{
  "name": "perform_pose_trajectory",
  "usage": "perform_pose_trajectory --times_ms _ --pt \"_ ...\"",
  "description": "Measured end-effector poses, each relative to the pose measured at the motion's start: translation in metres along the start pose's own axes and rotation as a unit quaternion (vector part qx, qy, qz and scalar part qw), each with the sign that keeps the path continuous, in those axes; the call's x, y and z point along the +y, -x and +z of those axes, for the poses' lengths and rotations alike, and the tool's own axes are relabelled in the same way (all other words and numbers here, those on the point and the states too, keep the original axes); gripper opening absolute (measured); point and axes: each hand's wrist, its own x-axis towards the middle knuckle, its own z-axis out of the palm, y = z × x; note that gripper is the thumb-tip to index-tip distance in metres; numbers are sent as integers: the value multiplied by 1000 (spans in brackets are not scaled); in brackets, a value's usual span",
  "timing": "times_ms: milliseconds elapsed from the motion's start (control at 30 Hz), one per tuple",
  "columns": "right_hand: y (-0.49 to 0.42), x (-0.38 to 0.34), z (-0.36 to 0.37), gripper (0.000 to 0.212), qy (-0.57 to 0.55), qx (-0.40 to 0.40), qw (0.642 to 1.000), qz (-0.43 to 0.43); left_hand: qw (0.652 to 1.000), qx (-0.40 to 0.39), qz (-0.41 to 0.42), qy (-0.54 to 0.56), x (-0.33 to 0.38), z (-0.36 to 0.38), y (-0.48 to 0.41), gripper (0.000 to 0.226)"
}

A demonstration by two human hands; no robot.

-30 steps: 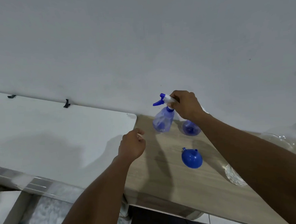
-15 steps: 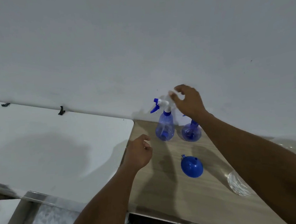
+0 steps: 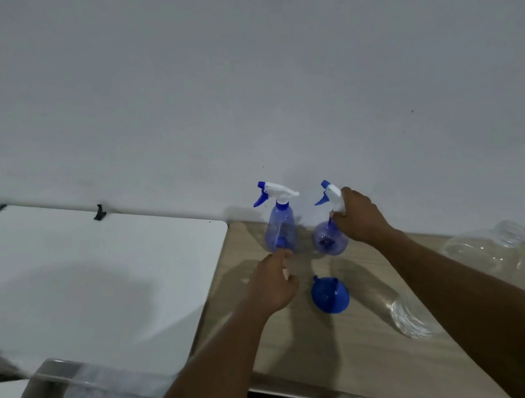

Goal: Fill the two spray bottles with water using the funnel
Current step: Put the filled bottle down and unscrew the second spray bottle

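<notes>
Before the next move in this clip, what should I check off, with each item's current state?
1. Left spray bottle and right spray bottle upright: ok.
2. Right hand has a grip on the right spray bottle's head: ok.
3. Left hand steadying a bottle: not ok, it grips nothing.
4. Spray heads removed: not ok, both on.
5. Funnel free on the table: ok.
6. Water in the clear container: cannot tell.

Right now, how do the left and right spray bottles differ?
The right hand grips the right spray bottle at its neck; the left spray bottle stands ungripped, the left hand near its base. The left one's trigger head shows whole; the right's is partly covered. Both: translucent blue, heads on.
</notes>
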Motion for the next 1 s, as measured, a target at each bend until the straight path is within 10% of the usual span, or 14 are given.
perform_pose_trajectory --times_ms 467,700,1000 --pt "152 -32 43 27 -33 -70 989 -125 997 -66 20 -19 -20 28 61 63" --pt "163 -28 65 34 111 46 979 -165 998 -52 0 -37 -33 40 67 41" --pt "157 -30 50 28 44 -55 976 -206 999 -27 17 -23 -40 42 71 53"
